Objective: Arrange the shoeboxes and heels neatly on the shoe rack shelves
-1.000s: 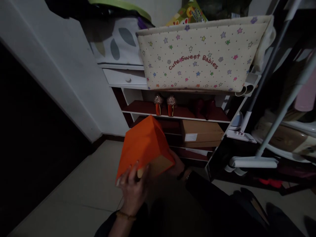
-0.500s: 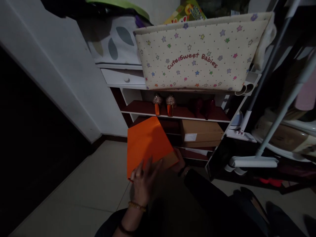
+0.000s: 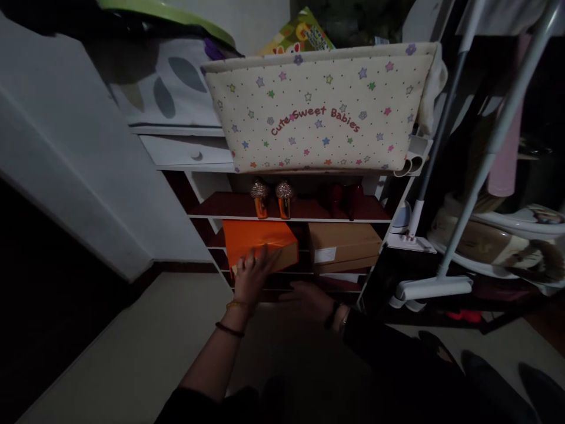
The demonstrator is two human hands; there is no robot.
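Touching orange box (image 3: 256,234) | left hand (image 3: 251,281) | far end hidden, probably shelved

Our bare left fingers (image 3: 251,259) partly hide the orange rectangular box (image 3: 259,233); we cannot see its underside or far end.

Cream fabric bin (image 3: 318,141) — "Cute Sweet Babies", reddish lettering

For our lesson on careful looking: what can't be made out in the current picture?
Orange box, head view: contents hidden by its sides.
Label on cardboard box, head view: print too small.
Dark red items, head view: details lost in shadow.
Nearest mop handle, head view: cut off by upper edge.
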